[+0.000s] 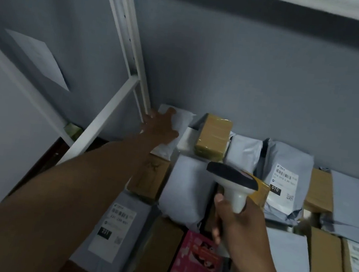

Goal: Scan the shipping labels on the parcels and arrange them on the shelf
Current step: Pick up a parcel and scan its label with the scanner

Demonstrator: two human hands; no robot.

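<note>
Pressing spread left hand (160, 125) onto white plastic mailer (175, 121) in shelf corner, likely seating it; right hand (235, 219) gripping beige handheld scanner (235, 183), idle.

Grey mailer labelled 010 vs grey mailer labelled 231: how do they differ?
The 010 mailer sits at the back right, propped up against the wall and puffy; the 231 mailer lies flat at the front left. The 010 mailer is right of the barcode scanner that the right hand grips; the 231 mailer lies beneath the left forearm. Both are grey poly bags with white barcode labels facing up.
</note>
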